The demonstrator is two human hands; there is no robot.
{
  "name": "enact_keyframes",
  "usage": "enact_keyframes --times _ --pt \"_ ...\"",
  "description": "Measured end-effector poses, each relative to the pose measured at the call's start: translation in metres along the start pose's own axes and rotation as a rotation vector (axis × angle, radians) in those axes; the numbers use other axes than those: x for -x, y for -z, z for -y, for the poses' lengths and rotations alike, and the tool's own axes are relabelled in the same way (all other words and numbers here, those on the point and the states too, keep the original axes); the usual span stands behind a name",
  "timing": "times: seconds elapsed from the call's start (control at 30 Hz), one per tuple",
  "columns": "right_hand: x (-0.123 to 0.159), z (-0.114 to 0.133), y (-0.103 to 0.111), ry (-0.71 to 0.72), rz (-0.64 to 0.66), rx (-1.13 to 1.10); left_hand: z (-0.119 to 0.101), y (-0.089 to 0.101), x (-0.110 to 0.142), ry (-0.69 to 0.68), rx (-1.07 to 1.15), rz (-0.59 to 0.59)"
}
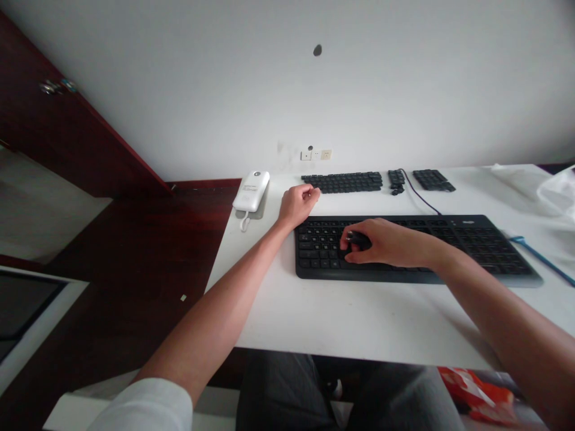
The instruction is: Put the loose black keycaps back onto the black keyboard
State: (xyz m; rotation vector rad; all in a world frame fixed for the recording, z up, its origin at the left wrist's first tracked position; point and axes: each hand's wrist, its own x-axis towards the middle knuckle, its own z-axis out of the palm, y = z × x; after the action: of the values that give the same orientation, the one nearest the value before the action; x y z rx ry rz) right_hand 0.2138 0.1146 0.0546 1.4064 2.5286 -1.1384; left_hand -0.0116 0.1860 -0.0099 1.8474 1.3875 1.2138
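Observation:
A black keyboard (pixel 471 239) lies across the white desk (pixel 341 317). My right hand (pixel 386 242) rests over its left half, fingers curled and pinched on a small dark object (pixel 358 239), perhaps a keycap or a tool. My left hand (pixel 297 203) sits in a loose fist on the desk just beyond the keyboard's top left corner, close to the near end of a row of loose black keycaps (pixel 344 182). I cannot see anything in the left hand.
Two more groups of keycaps (pixel 433 179) lie at the back, with the keyboard's cable (pixel 417 197) between them. A white power bank (pixel 251 191) sits at the desk's left. A blue strap (pixel 541 258) and plastic bags (pixel 557 188) lie at the right. Wall sockets (pixel 317 154) are behind.

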Motion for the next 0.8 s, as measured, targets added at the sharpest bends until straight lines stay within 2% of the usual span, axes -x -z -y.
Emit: enact_keyframes --times 0.37,0.43,0.5,0.57,0.63,0.8 --pt "0.0 -0.003 0.006 0.0 0.02 -0.058 0.001 0.0 0.0 0.002 -0.018 0.008" --pt "0.001 -0.003 0.01 0.001 -0.031 -0.072 0.001 0.0 0.0 -0.001 -0.021 0.01" --pt "0.004 0.0 0.014 0.052 -0.141 -0.128 0.001 0.0 0.0 -0.007 -0.027 0.01" --pt "0.006 0.006 0.014 0.15 -0.26 -0.263 0.001 0.0 0.001 -0.016 -0.034 0.002" --pt "0.006 0.014 0.009 0.259 -0.339 -0.49 0.0 0.0 0.001 -0.025 -0.037 -0.004" --pt "-0.003 0.031 -0.016 0.393 -0.369 -1.138 0.0 0.0 0.001 -0.024 -0.036 -0.004"
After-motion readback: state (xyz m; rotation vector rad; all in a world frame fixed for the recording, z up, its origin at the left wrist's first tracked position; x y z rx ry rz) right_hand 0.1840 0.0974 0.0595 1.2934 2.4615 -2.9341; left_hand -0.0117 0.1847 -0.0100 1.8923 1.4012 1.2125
